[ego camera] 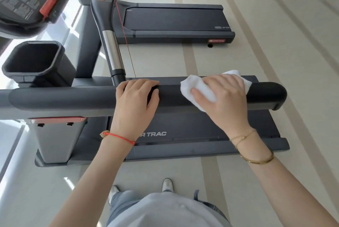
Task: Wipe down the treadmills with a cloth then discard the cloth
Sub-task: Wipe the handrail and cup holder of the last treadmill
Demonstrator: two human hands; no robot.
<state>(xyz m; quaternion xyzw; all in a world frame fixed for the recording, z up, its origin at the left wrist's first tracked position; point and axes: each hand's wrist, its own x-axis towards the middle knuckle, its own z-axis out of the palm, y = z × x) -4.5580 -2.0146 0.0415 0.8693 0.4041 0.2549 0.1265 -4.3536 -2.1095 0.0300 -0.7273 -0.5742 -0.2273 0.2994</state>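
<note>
The right hand point(223, 94) held the white cloth point(198, 92) wrapped over the handrail point(73, 98) near its right end; the left hand point(137, 96) gripped it further left.

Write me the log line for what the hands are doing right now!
step: wiping handrail | right hand: holds white cloth against handrail | left hand: grips handrail | cloth: not yet discarded

The handrail point(172, 96) lay bare between the left hand point(136, 96) and the cloth point(196, 89) under the right hand point(225, 96), and also out to its rounded end. A slanted chrome bar point(113, 52) met the rail's far side just beside the left hand; a cup holder point(34, 61) stood beyond it. Open floor point(302, 61) lay to the right.
</note>
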